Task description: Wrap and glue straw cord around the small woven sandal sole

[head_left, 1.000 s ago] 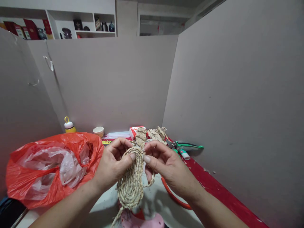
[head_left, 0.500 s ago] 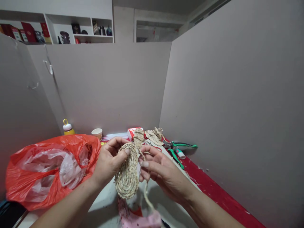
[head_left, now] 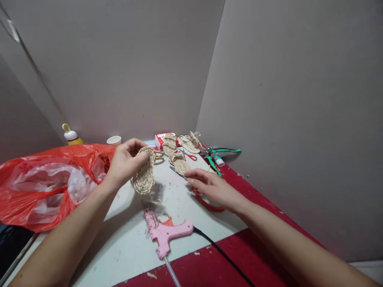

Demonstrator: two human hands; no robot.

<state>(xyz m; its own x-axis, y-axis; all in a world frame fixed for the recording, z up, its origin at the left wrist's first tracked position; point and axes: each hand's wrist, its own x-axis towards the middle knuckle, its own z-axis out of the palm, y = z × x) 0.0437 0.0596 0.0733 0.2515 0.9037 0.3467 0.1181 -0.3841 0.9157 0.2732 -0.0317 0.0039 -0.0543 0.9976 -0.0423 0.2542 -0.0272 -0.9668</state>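
Note:
My left hand (head_left: 128, 161) grips a coiled straw sole (head_left: 143, 175), thumb on its face, above the white board (head_left: 125, 227). Over to the right, my right hand (head_left: 206, 183) has its fingers at the near end of a small woven straw slipper (head_left: 180, 163); whether they pinch it is unclear. Red-handled scissors (head_left: 209, 204) lie partly under that hand. Nearer me rests a pink glue gun (head_left: 170, 233) with a clear stick in its rear and a black cord.
An orange plastic bag (head_left: 56, 155) fills the left side. Behind are a paper cup (head_left: 114, 140), a yellow bottle (head_left: 72, 135), a red box (head_left: 161, 139), more straw pieces (head_left: 190, 142) and green-handled cutters (head_left: 224, 150). Grey partitions stand behind and right.
The view has tilted down. My right hand has left the sole and its straw cord and moved right, to the small slipper. My left hand still holds the sole.

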